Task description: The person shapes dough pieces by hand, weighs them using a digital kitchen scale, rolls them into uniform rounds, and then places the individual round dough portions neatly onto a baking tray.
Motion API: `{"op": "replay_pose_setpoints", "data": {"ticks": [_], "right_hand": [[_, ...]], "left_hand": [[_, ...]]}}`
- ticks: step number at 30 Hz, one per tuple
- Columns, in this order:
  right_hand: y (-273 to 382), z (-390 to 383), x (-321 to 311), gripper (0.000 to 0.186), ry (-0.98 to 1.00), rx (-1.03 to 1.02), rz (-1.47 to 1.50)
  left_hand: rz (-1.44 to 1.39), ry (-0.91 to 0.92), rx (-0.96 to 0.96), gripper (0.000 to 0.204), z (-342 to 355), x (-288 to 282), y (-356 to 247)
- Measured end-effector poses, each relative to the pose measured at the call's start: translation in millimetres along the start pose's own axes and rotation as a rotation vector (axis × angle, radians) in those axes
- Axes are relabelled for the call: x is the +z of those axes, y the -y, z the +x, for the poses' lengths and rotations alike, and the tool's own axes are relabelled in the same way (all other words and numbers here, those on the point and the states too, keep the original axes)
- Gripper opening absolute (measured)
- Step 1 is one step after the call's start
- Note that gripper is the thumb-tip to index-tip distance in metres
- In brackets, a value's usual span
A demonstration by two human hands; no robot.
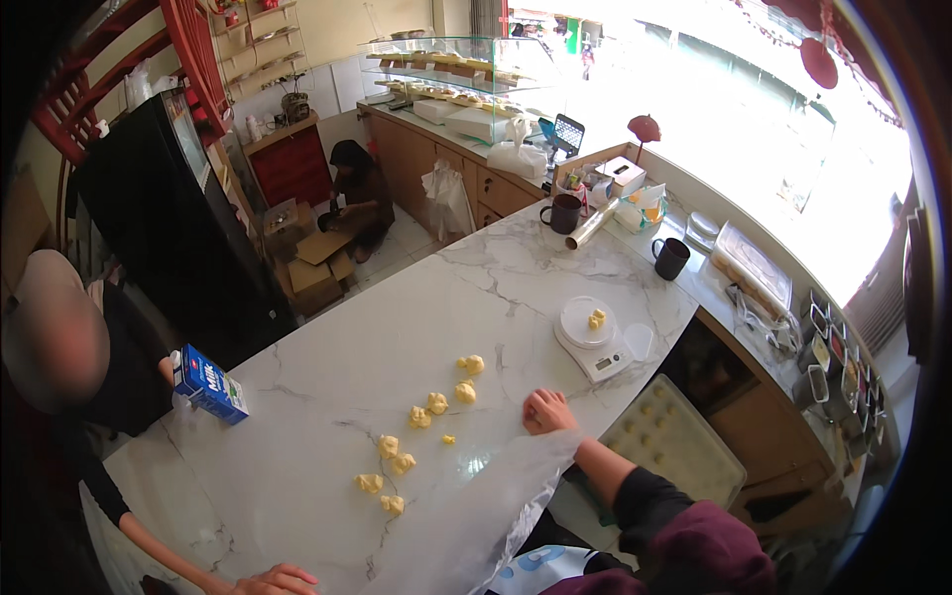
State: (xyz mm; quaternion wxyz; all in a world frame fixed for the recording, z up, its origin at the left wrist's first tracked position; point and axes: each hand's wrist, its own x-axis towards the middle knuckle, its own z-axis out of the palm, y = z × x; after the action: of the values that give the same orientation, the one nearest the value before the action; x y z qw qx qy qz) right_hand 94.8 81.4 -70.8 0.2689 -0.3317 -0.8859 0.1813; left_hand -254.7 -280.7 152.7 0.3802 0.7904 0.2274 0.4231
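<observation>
My right hand (547, 411) rests on the marble counter (327, 397) with its fingers curled in. Whatever it holds, if anything, is hidden. My left hand is out of view. Left of the right hand, lumps of pale yellow dough (465, 393) lie in a loose diagonal row, with one small bit of dough (449, 439) apart from them. Beyond the hand stands a white digital kitchen scale (601, 362), a piece of dough (596, 319) on its round plate. A clear plastic sheet (466, 526) covers the counter's near part and reaches my wrist.
At the left, a co-worker's hand (276, 581) rests on the counter beside a blue milk carton (210, 385). Two dark mugs (671, 259) and a roll of film (592, 226) stand farther back. Below the counter's right edge sits a tray (729, 466) of dough pieces. Another person (359, 203) crouches behind.
</observation>
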Motion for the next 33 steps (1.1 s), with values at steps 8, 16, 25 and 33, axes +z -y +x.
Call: {"op": "replay_pose_setpoints", "data": {"ticks": [8, 16, 25, 33], "right_hand": [[34.8, -32.2, 9.4, 0.016, 0.109, 0.019, 0.392], [39.6, 25.6, 39.7, 0.013, 0.013, 0.073, 0.259], [-16.7, 35.8, 6.5, 0.014, -0.08, -0.052, 0.156], [-9.7, -14.4, -15.8, 0.013, 0.32, -0.142, 0.439]], "left_hand": [[-0.136, -0.101, 0.217, 0.014, -67.2, 15.7, 11.3], [0.117, -0.634, -0.096, 0.015, 90.7, 100.5, 12.4], [-0.533, -0.562, -0.496, 0.024, 134.5, 181.5, 59.9], [-0.288, -0.488, -0.602, 0.029, 151.8, 234.0, 87.9]]}}
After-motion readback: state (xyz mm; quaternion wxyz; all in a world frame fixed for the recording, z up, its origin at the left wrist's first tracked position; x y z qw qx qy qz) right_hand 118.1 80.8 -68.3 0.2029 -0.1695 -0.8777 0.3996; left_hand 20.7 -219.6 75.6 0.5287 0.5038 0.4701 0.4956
